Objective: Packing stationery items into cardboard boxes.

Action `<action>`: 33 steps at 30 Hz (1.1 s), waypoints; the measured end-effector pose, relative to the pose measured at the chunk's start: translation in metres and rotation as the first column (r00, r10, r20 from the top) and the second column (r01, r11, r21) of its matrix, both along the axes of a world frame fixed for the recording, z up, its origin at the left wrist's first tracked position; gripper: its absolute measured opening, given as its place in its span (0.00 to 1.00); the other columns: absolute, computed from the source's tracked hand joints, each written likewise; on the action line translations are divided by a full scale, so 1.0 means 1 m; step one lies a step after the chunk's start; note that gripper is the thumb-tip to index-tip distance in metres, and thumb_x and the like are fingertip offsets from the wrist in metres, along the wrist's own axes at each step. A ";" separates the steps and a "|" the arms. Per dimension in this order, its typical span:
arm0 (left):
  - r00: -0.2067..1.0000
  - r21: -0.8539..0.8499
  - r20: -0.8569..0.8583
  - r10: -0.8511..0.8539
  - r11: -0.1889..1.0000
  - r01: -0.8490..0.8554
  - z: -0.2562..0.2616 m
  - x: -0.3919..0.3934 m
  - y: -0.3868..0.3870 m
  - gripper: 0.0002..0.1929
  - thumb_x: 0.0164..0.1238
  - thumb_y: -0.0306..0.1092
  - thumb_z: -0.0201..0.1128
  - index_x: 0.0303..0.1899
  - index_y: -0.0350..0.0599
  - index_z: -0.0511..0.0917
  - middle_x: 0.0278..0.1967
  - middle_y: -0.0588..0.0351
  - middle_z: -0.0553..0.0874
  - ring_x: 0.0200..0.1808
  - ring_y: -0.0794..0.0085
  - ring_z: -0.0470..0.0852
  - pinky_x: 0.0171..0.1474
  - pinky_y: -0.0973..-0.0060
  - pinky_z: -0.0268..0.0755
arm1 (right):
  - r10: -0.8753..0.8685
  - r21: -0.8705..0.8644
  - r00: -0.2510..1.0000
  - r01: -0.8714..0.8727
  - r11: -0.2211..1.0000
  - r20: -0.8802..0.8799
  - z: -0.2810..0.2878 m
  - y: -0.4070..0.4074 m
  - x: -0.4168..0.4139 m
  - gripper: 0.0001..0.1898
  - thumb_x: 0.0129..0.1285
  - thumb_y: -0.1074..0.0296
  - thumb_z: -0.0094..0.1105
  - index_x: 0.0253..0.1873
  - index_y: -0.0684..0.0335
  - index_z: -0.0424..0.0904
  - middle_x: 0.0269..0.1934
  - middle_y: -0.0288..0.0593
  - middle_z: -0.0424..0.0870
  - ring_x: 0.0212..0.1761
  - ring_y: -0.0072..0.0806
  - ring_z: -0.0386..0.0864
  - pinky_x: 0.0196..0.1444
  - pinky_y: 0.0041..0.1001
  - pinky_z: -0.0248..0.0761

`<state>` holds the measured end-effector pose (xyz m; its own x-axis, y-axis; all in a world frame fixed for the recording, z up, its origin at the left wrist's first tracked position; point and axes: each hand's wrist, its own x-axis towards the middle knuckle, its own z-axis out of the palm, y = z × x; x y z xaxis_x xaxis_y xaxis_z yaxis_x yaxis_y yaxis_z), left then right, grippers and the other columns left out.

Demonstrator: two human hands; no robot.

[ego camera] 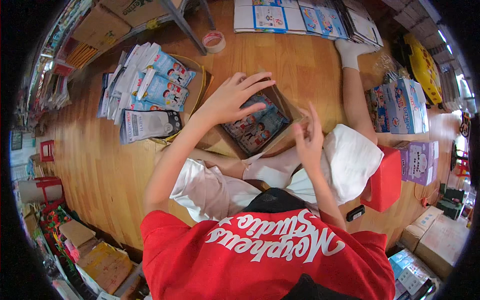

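Note:
A cardboard carton [290, 107] stands with its top unfolded between my legs. Inside lies a blue packet [258, 123] printed with cartoon children. My left hand [240, 95] is over the carton's far left side, its fingers spread and nothing in its grasp. At the right side, beside a raised flap, is my right hand [309, 138], slightly blurred, with thumb and fingers apart. Whether it touches the flap is hard to tell. Left of the carton, another cardboard box [198, 95] carries a pile of blue-and-white packets [165, 90] and a grey-and-white packet [150, 123].
A roll of tape [214, 41] lies on the wooden floor near a metal shelf leg [185, 26]. Flat printed cartons [270, 18] are stacked ahead. On the right are a blue-white box [399, 107], a red plastic stool [386, 180], a purple box [422, 161] and a yellow suitcase [423, 67].

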<state>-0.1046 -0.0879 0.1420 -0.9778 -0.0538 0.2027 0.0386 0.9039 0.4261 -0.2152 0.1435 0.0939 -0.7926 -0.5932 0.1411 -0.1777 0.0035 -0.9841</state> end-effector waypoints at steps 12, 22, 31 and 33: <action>0.429 0.570 -0.464 0.775 0.632 -0.526 -0.022 0.086 0.068 0.26 0.75 0.30 0.54 0.71 0.38 0.62 0.76 0.45 0.59 0.78 0.57 0.57 0.78 0.56 0.48 | 0.190 0.188 0.913 -0.128 0.974 -0.362 0.013 -0.015 -0.032 0.11 0.62 0.75 0.67 0.50 0.64 0.85 0.41 0.41 0.84 0.31 0.24 0.75 0.29 0.22 0.64; 0.717 0.823 -0.204 0.666 0.514 -0.243 -0.078 0.091 0.162 0.62 0.59 0.48 0.73 0.80 0.47 0.28 0.81 0.46 0.33 0.82 0.58 0.37 0.80 0.60 0.35 | 0.396 0.192 0.876 -0.354 0.915 -0.275 0.021 -0.010 -0.057 0.11 0.72 0.74 0.56 0.52 0.72 0.84 0.42 0.46 0.85 0.45 0.29 0.81 0.49 0.24 0.71; 0.674 0.725 -0.159 0.722 0.549 -0.417 -0.073 0.073 0.169 0.56 0.66 0.26 0.65 0.77 0.35 0.22 0.80 0.41 0.27 0.82 0.57 0.32 0.80 0.61 0.31 | 0.504 0.152 0.854 -0.485 0.861 -0.132 0.014 -0.017 -0.069 0.14 0.76 0.68 0.52 0.53 0.74 0.82 0.46 0.46 0.83 0.49 0.29 0.80 0.55 0.25 0.69; 0.673 0.708 -0.174 0.719 0.566 -0.422 -0.074 0.073 0.171 0.55 0.67 0.27 0.64 0.76 0.34 0.22 0.80 0.41 0.27 0.82 0.56 0.32 0.80 0.61 0.31 | 0.502 0.125 0.858 -0.489 0.863 -0.109 0.014 -0.027 -0.075 0.13 0.76 0.68 0.54 0.53 0.73 0.81 0.46 0.45 0.83 0.49 0.28 0.79 0.55 0.24 0.69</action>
<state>-0.0316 0.0832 0.0682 -0.5121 -0.8151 0.2709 -0.0965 0.3680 0.9248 -0.2898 0.1164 0.1079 -0.3679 -0.9175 0.1513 -0.3089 -0.0329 -0.9505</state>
